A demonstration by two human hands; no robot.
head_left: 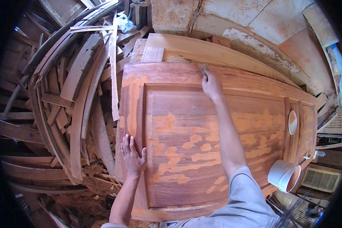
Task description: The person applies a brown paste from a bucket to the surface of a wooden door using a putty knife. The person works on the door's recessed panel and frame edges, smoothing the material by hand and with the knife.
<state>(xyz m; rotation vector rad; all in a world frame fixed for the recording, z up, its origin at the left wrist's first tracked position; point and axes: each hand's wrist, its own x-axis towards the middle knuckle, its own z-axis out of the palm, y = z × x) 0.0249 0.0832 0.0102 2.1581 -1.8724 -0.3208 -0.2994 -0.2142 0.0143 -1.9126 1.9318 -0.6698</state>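
Reddish-brown panelled door, patched orange, lies beside piled scrap wood; the left hand rests by its left edge, fingers spread, the right hand pinching a small brown piece at the far edge.

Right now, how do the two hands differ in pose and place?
The left hand is spread open, palm down, while the right hand is closed on a small flat brown piece. The left hand rests at the left end of the orange-patched wooden door; the right hand reaches across to its far edge. Both are bare.
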